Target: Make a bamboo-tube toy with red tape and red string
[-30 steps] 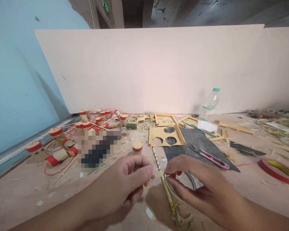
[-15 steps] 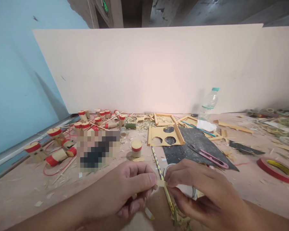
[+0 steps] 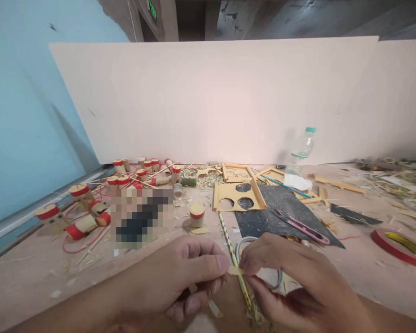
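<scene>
A small, pale tan strip [image 3: 234,270] is pinched at its two ends between my hands, low in the middle of the head view. My left hand [image 3: 190,273] grips its left end with thumb and forefinger, the other fingers curled. On the other end, my right hand [image 3: 291,277] closes its fingertips. A patterned pencil [image 3: 229,238] lies on the table beneath the strip. Partly hidden behind my right hand is a pale ring-shaped roll [image 3: 245,241]. A bamboo cylinder with a red band and tan top [image 3: 197,215] stands just beyond my left hand.
Several red-banded bamboo cylinders [image 3: 79,192] with sticks and red cords crowd the left. A holed card frame [image 3: 222,189], black sheet [image 3: 277,199], pink-handled cutter [image 3: 307,227] and plastic bottle [image 3: 302,148] lie or stand ahead. Red tape [image 3: 384,241] rests at right; shavings litter the table [image 3: 100,273].
Both hands have shifted slightly down and right with the strip still between them. Everything on the table stays in place.
</scene>
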